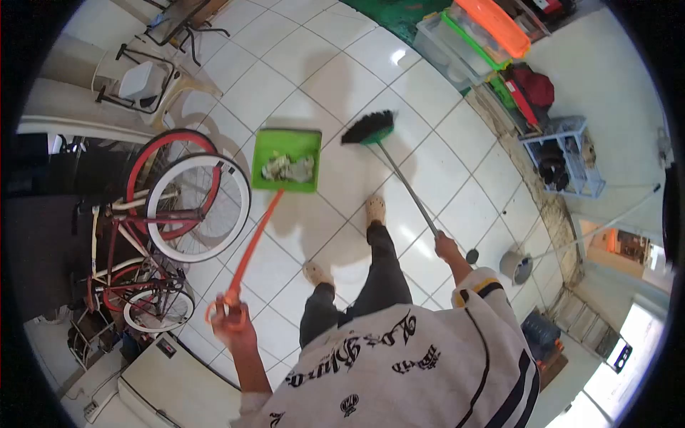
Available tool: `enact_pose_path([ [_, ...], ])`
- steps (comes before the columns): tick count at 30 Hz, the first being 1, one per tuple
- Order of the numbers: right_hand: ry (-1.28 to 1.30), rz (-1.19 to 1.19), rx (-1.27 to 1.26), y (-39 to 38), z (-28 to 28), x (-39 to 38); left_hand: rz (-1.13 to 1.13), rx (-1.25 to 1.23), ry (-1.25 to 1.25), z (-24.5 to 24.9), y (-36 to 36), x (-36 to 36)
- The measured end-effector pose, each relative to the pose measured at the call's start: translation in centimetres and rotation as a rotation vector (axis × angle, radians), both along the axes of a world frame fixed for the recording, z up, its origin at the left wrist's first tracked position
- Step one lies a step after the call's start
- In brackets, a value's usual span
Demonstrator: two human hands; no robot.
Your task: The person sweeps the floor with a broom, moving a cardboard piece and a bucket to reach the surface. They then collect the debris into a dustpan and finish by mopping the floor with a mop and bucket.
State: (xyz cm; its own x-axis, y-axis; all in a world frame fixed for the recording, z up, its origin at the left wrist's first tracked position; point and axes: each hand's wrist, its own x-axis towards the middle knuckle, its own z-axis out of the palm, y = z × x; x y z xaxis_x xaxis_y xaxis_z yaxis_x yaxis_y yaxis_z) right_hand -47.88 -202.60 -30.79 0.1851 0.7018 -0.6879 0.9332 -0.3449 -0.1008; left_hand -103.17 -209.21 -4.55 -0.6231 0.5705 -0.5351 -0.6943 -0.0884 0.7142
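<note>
Ahead of the left grip [232,319], which is closed around the orange handle [251,251], the green dustpan [261,148] holds crumpled debris [289,168]; whether it touches the tiled floor [342,189] I cannot tell, and bicycles [152,216] stand left of that grip. Farther forward than the right grip [447,247], whose fingers wrap the grey pole [408,187], the broom's black bristles [367,127] sit apart from the dustpan, with a bucket [516,268] to this grip's right.

Dustpan [268,143] at 11 o'clock: smooth plastic. Broom handle [407,182], 2 o'clock: smooth, metal-looking. Floor [285,64]: glossy tile. Shirt [435,389], 5 o'clock: matt cloth.
</note>
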Motion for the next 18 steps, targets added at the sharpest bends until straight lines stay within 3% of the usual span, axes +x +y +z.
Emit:
enact_pose_path([
  [2, -0.062, -0.051, 0.001, -7.2, 3.5, -0.6, 0.031, 0.056, -0.109, -0.6, -1.7, -3.9],
  [3, -0.111, -0.030, -0.004, -10.1, 5.7, -1.6, -0.045, 0.060, -0.053, 1.7, -1.3, -4.1],
  [5, -0.112, -0.072, 0.026, -13.1, 10.8, -5.2, -0.173, 0.283, -0.141, 2.7, -2.1, -6.3],
  [7, -0.084, -0.113, 0.048, -16.2, 15.2, -8.5, -0.178, 0.296, -0.106, 4.5, -2.3, -7.7],
  [11, -0.048, 0.074, 0.045, -18.5, 22.0, -14.4, -0.221, 0.413, -0.055, 7.6, -2.0, -8.6],
  [15, 0.108, 0.280, 0.154, -17.8, 16.8, -18.0, -0.307, 0.479, -0.052, 7.5, 0.5, -9.4],
  [18, 0.081, 0.315, 0.159, -14.7, 11.0, -20.5, -0.317, 0.432, -0.090, 7.7, 3.4, -7.9],
])
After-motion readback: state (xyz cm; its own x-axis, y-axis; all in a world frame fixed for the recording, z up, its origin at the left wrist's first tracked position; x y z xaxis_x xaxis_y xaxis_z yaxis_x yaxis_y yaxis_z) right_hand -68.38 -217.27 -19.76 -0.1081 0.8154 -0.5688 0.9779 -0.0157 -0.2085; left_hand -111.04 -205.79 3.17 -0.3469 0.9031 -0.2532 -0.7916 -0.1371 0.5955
